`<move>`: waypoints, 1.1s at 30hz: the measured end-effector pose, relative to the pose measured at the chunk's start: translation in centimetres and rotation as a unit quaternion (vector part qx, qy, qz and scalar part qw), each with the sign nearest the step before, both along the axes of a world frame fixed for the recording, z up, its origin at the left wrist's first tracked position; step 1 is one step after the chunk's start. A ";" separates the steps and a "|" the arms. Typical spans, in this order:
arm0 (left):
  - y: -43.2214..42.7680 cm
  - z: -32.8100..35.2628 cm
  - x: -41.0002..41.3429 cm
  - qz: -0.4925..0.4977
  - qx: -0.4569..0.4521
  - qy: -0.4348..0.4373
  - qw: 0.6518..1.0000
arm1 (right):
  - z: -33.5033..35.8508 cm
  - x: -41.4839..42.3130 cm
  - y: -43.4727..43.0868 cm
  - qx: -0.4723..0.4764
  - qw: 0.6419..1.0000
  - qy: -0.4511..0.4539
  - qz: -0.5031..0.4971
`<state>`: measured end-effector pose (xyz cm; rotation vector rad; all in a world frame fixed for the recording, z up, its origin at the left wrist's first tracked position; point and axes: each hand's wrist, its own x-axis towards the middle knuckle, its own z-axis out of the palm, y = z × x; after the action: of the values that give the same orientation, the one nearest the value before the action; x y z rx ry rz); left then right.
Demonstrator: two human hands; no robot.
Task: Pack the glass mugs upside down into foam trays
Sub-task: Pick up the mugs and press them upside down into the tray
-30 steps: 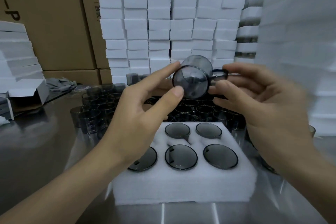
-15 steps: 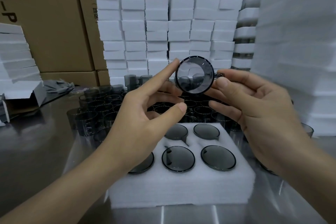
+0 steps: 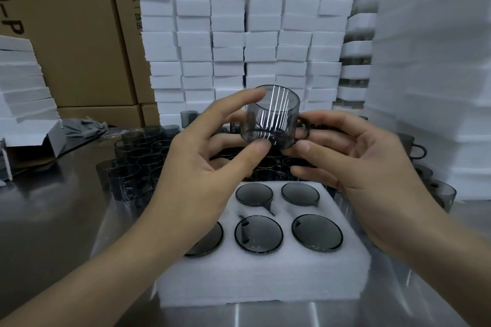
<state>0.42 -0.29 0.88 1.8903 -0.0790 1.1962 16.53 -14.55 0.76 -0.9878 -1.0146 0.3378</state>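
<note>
Left hand (image 3: pixel 202 175) pinches grey glass mug (image 3: pixel 271 117), index finger on rim, thumb at base; right hand (image 3: pixel 353 164) fingers clamped at its handle. Below, foam tray (image 3: pixel 265 281) holds five upturned mugs (image 3: pixel 259 233).

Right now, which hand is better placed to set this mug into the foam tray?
Left, probably. The left hand pinches the mug between thumb and forefinger, over the back-left corner of the foam tray; the right hand holds only its handle side.
</note>
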 end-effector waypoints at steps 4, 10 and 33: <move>0.4 -0.2 0.2 0.005 0.016 0.009 1.000 | -0.2 -0.5 0.0 0.004 1.000 -0.022 -0.003; 0.7 0.0 0.1 -0.006 0.029 0.006 1.000 | -0.2 -0.9 -0.2 0.010 0.986 -0.165 -0.025; 0.0 0.5 -0.5 0.112 0.156 0.020 0.981 | -0.3 -1.2 -0.7 0.003 0.875 -0.409 -0.260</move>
<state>-0.13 -0.26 1.39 2.2428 -0.0332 1.3588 15.37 -15.25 0.48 -1.3918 -1.4332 -0.5922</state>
